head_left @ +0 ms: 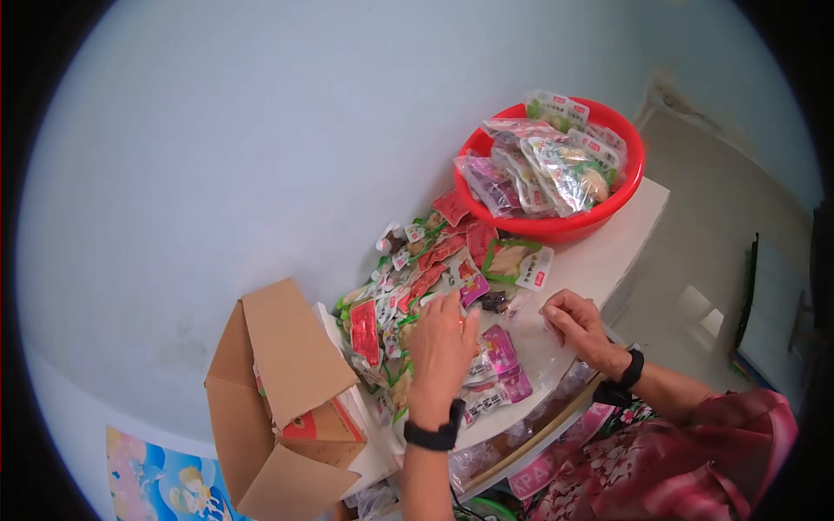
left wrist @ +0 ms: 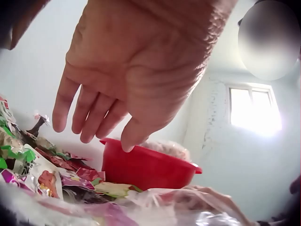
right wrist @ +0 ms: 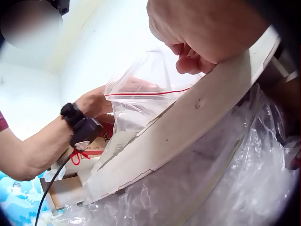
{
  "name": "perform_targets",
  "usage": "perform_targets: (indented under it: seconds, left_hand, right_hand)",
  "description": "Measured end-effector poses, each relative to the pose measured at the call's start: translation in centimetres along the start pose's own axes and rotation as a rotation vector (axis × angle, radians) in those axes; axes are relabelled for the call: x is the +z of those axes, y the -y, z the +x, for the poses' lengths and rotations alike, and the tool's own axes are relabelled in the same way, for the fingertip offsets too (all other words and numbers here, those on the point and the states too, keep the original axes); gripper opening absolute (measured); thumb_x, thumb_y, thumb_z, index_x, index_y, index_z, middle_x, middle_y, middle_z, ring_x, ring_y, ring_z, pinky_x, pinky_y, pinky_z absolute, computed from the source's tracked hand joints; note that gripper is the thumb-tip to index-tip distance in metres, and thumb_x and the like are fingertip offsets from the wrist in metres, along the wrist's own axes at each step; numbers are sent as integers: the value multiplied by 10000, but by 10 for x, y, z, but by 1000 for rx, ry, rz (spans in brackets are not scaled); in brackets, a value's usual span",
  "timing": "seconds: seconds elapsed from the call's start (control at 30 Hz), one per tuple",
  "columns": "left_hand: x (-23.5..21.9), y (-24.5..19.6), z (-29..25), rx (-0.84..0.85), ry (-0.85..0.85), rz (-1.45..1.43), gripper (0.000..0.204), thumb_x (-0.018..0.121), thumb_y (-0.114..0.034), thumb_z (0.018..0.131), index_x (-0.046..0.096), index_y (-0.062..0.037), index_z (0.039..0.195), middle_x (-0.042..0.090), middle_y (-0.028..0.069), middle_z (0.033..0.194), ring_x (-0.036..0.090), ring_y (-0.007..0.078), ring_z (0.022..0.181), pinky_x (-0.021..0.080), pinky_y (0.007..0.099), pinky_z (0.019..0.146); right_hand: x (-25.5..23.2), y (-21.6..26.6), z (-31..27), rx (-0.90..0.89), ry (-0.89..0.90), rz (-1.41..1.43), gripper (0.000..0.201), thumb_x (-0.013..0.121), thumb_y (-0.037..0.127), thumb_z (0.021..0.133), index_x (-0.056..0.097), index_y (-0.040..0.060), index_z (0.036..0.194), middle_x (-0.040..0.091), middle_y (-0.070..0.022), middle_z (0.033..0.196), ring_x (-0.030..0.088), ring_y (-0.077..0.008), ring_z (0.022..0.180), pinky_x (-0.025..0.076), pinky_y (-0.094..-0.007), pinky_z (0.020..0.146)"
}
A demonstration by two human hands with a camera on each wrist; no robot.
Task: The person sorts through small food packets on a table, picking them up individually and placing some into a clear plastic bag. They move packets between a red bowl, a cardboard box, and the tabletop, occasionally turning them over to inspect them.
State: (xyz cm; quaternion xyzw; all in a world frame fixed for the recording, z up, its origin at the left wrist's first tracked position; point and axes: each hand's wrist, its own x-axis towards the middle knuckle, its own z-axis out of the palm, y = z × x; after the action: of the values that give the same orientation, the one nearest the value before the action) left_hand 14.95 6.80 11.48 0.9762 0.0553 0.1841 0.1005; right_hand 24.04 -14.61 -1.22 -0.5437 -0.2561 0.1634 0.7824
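My right hand [head_left: 580, 328] pinches the edge of a clear zip bag [right wrist: 146, 73] between thumb and curled fingers. A red zip line runs across the bag in the right wrist view. My left hand [head_left: 443, 343] hangs over the small snack packets, its fingers pointing down and slightly bent, with nothing in the palm in the left wrist view [left wrist: 122, 61]. Beside it, purple-and-white packets [head_left: 501, 352] lie on the white table [head_left: 599, 260], partly behind the bag. A heap of red, green and white packets [head_left: 423, 269] spreads along the wall.
A red basin [head_left: 560, 228] full of filled bags [head_left: 565, 169] stands at the table's far end. An opened cardboard box [head_left: 300, 347] is on the left. Clear plastic bags [right wrist: 235, 165] fill the space below the table edge. A green-and-white packet [head_left: 514, 262] lies before the basin.
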Motion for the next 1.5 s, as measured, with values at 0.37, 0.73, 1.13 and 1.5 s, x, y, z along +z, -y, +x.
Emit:
perform_targets:
  seconds: [0.37, 0.73, 1.13, 1.5]
  left_hand:
    - [62, 35, 99, -282, 496, 209, 967, 660, -757, 815, 562, 13, 1391, 712, 299, 1176, 696, 431, 1110, 528, 511, 947]
    - [65, 74, 102, -335, 155, 142, 295, 657, -191, 880, 692, 31, 1072, 723, 297, 1092, 686, 488, 1036, 527, 565, 900]
    - [-18, 24, -13, -441, -311, -975, 199, 559, -125, 1060, 656, 38, 1123, 667, 22, 986, 586, 81, 861, 486, 263, 775]
    - [29, -110, -116, -667, -788, -1185, 256, 526, -146, 1085, 620, 48, 1223, 669, 76, 1152, 602, 132, 1016, 490, 310, 939]
  right_hand:
    - [-3, 5, -2, 42, 55, 28, 148, 577, 160, 1073, 608, 16, 1068, 612, 9, 826, 533, -40, 639, 447, -226, 556]
    - [-7, 3, -3, -19, 60, -5, 152, 608, 168, 1055, 633, 18, 1067, 628, 16, 812, 518, -37, 638, 433, -229, 559]
    - [-9, 3, -1, 24, 44, 77, 132, 587, 156, 1064, 612, 26, 1064, 641, -13, 831, 550, -49, 613, 448, -222, 537]
    - [-3, 63, -58, 163, 176, 149, 249, 570, 254, 1084, 634, 18, 1131, 688, -60, 891, 604, -76, 637, 483, -227, 574]
